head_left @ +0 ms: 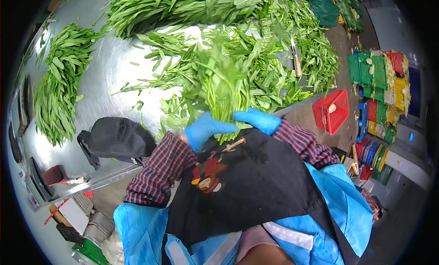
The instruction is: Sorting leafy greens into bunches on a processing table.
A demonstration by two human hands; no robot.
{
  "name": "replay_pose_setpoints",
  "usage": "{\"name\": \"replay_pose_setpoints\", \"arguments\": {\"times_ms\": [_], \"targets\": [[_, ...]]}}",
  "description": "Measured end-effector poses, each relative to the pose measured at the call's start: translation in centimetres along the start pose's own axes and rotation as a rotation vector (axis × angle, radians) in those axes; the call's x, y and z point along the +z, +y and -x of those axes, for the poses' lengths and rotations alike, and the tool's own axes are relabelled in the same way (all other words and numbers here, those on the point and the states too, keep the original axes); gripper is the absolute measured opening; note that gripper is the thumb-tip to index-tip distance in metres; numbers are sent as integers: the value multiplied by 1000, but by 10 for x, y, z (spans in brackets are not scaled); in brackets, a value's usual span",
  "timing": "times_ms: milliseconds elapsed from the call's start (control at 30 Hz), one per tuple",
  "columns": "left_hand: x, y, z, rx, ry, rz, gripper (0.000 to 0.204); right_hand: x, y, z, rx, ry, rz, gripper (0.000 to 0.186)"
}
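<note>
Holds up a bunch of leafy greens (222, 89) just beyond the black apron (260, 182), with stem ends toward the body, and clamped from both sides! Wraps the left hand (208, 130) round the stems, with thumb laid across the front; clasps from the other side with the right hand (258, 121), with fingers partly hidden. Wears blue gloves on both. Has a black bag (120, 137) lying off to the left on the table (114, 82), too closed to see into. Faces loose greens (270, 84) strewn beyond, with a wooden-handled knife (296, 63) among them to the right. Over on the floor to the right, has a red basket (330, 111) with one small pale thing inside. Farther off, has stacked crates (372, 75) in green, red, yellow and blue, with pale leafy scraps hanging on some; too small to tell of anything inside.
</note>
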State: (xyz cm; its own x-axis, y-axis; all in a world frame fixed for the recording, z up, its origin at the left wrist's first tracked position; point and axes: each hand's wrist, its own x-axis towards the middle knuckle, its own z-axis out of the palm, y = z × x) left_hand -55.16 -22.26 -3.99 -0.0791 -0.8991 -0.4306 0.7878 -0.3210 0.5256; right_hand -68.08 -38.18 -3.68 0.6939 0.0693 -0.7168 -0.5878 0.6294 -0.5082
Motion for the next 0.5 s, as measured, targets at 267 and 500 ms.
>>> {"name": "replay_pose_setpoints", "arguments": {"times_ms": [267, 500], "targets": [[24, 18, -17, 649, 481, -218, 35, 35, -32, -14, -764, 389, 573, 38], [26, 10, -40, 424, 499, 25, 39, 32, -32, -18, -596, 519, -100, 42]]}}
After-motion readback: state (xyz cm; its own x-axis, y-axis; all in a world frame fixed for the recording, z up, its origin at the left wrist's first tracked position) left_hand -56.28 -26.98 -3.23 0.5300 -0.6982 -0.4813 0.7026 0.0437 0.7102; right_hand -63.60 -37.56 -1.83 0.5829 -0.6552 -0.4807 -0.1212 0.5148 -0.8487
